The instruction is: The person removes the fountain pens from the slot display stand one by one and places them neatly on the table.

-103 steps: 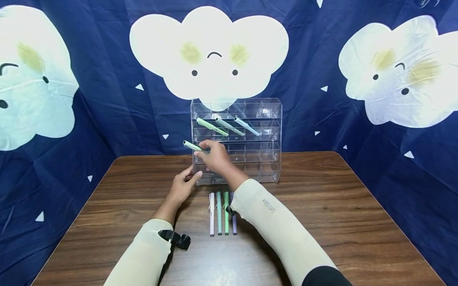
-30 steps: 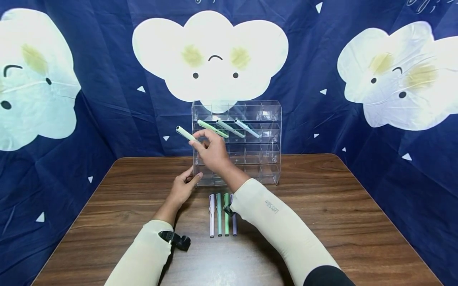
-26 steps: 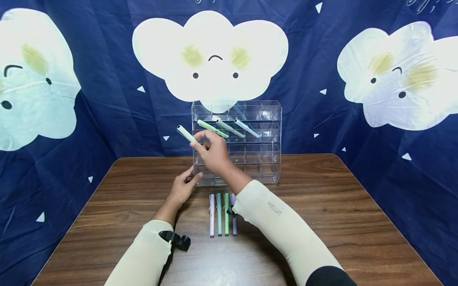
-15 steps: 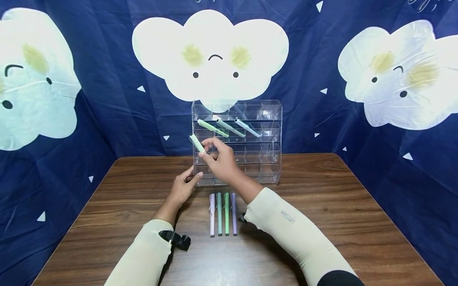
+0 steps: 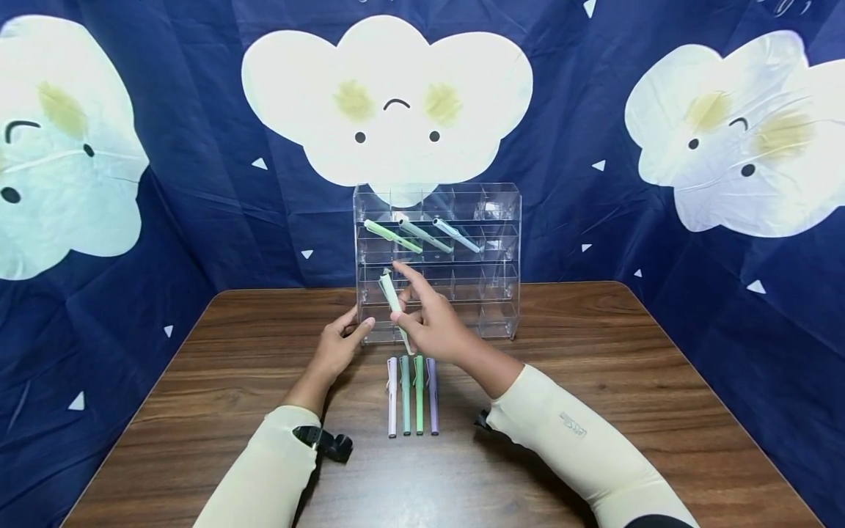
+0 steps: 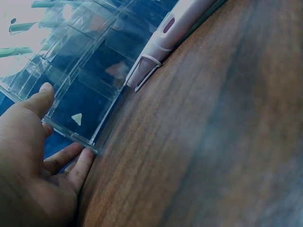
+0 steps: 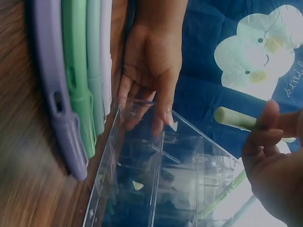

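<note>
My right hand (image 5: 432, 323) pinches a pale green pen (image 5: 391, 292) in front of the clear acrylic rack (image 5: 500, 293); the pen is steeply tilted, cap end up. In the right wrist view, the pen's blunt end (image 7: 229, 117) sticks out beyond the thumb. My left hand (image 5: 335, 350) grips the rack's lower left corner, thumb at the front and fingers round the side, as the left wrist view also shows. A light green pen (image 5: 392, 236), a grey-green pen (image 5: 425, 235) and a light blue pen (image 5: 456, 235) lie slanted in the rack's second tier.
On the wooden table (image 5: 264, 352) before the rack lie a pale pink pen (image 5: 392, 396), a teal pen (image 5: 405, 396), a green pen (image 5: 419, 396) and a purple pen (image 5: 432, 396), side by side. A blue cloth (image 5: 568, 147) with cloud shapes hangs behind.
My right hand has moved from the rack's left side down and right, bringing the pale green pen along and turning it steeper. The left hand stays on the rack's corner.
</note>
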`<control>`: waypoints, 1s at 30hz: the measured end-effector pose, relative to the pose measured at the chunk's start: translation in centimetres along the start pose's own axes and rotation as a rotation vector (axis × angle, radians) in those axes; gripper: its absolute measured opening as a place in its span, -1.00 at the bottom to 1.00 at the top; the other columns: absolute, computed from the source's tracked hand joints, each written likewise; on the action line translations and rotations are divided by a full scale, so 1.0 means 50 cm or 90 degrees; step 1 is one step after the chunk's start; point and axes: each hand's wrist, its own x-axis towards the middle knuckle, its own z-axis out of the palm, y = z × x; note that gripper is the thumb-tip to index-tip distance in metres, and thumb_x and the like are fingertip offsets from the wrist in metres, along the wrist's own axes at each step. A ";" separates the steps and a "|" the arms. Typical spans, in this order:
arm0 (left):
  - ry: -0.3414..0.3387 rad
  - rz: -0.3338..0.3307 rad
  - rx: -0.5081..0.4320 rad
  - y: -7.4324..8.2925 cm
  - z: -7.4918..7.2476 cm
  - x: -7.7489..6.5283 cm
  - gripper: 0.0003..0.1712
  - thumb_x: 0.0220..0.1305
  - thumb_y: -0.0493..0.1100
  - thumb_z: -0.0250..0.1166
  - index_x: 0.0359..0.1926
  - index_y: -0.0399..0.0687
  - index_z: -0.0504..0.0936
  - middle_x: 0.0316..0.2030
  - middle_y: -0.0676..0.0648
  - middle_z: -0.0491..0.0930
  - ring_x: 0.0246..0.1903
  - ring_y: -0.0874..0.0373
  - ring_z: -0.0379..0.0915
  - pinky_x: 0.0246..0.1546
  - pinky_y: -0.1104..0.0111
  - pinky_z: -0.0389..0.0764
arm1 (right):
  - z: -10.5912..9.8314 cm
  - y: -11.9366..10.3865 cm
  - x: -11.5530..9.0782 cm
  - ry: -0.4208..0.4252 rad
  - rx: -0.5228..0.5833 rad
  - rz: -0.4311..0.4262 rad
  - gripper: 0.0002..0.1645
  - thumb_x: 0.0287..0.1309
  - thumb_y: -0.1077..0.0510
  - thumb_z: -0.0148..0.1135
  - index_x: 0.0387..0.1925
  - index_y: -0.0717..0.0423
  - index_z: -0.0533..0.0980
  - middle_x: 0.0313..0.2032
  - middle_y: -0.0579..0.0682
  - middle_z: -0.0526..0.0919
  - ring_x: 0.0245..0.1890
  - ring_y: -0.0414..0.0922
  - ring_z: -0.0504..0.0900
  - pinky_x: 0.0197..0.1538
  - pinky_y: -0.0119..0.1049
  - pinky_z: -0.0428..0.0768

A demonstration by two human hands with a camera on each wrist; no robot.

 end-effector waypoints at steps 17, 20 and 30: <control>-0.006 -0.008 0.024 0.000 0.001 0.001 -0.23 0.57 0.18 0.36 0.66 0.17 0.39 0.36 -0.32 0.66 0.25 -0.14 0.64 -0.03 0.47 0.57 | -0.056 0.024 -0.077 -0.099 -0.020 0.061 0.09 0.57 0.37 0.17 0.78 -0.47 -0.07 0.00 0.20 0.47 -0.69 0.17 0.63 -0.59 0.14 0.64; -0.009 -0.009 0.020 0.001 0.000 0.000 -0.23 0.57 0.18 0.36 0.66 0.16 0.38 0.38 -0.32 0.64 0.27 -0.14 0.63 -0.02 0.46 0.59 | -0.062 0.030 -0.088 -0.099 -0.023 0.066 -0.02 0.54 0.39 0.20 0.75 -0.27 0.08 -0.02 0.23 0.50 -0.74 0.02 0.57 -0.62 0.11 0.63; -0.005 -0.001 0.030 0.000 -0.003 0.002 -0.24 0.59 0.17 0.34 0.66 0.15 0.39 0.39 -0.31 0.63 0.33 -0.21 0.63 0.14 0.29 0.63 | -0.090 0.049 -0.131 -0.083 -0.012 0.155 0.02 0.37 0.41 0.38 0.65 -0.27 0.18 -0.15 0.10 0.55 -0.64 -0.23 0.36 -0.63 -0.42 0.42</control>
